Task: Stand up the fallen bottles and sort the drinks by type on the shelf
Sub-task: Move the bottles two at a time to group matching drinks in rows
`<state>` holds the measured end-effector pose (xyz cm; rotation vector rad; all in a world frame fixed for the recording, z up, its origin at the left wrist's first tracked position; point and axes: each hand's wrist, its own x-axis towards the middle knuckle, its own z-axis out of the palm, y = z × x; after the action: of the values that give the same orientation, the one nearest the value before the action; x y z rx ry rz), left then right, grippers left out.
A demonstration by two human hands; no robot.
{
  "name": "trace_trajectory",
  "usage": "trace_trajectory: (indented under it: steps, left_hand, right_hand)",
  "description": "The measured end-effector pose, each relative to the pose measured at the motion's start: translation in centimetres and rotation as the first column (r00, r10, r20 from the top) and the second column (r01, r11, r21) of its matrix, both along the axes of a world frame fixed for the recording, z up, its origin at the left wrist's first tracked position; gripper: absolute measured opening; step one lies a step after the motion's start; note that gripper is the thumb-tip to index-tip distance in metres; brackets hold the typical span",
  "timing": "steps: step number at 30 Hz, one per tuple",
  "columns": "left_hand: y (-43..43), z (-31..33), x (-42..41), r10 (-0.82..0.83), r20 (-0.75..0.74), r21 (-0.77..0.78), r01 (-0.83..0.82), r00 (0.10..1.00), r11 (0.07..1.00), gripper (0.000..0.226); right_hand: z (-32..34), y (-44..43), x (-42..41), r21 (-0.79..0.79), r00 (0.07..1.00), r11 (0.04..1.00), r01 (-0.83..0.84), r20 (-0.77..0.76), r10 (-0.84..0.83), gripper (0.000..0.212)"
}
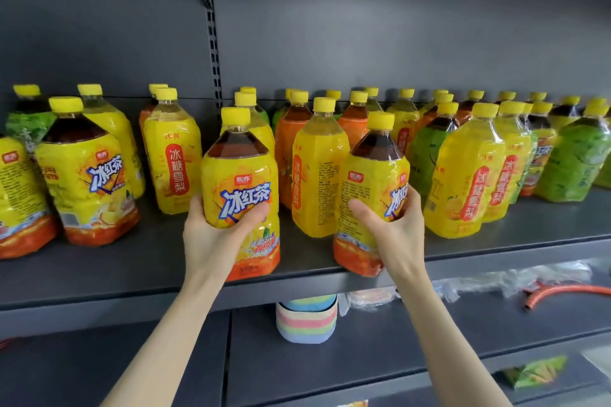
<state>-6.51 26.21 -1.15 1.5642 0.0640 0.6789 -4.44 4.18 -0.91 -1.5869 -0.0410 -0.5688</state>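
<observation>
My left hand (215,235) grips an upright iced black tea bottle (241,175) with a yellow cap and yellow-orange label, at the front edge of the dark shelf (132,274). My right hand (393,235) grips a second iced black tea bottle (370,182) just to the right, tilted slightly and overhanging the shelf edge. Between them stands a yellow pear drink bottle (317,168). Two more iced tea bottles (89,175) stand at the left. Pear drink bottles (469,168), orange-label bottles (291,142) and green tea bottles (575,162) stand mixed behind and to the right.
The grey back panel and a slotted upright post (215,53) rise behind the bottles. On the lower shelf sit a pastel striped stack (305,320), plastic-wrapped goods (479,281), an orange hose (568,292) and a green packet (535,372).
</observation>
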Motion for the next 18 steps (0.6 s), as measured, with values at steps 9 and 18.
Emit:
trace_trajectory:
  steps: [9,18]
  left_hand:
    - [-8.0,2.1,-2.9,-0.232,0.027,-0.061,0.233,0.972,0.971,0.06]
    - [-25.2,1.4,-6.9,-0.39,0.032,-0.1,0.392,0.92,0.915,0.058]
  right_hand:
    - [1.1,-4.7,-4.1,0.081,1.0,0.997,0.007,-0.008,-0.006,0.077]
    - [1.3,-20.9,-11.2,0.008,0.982,0.982,0.187,-0.025,-0.186,0.076]
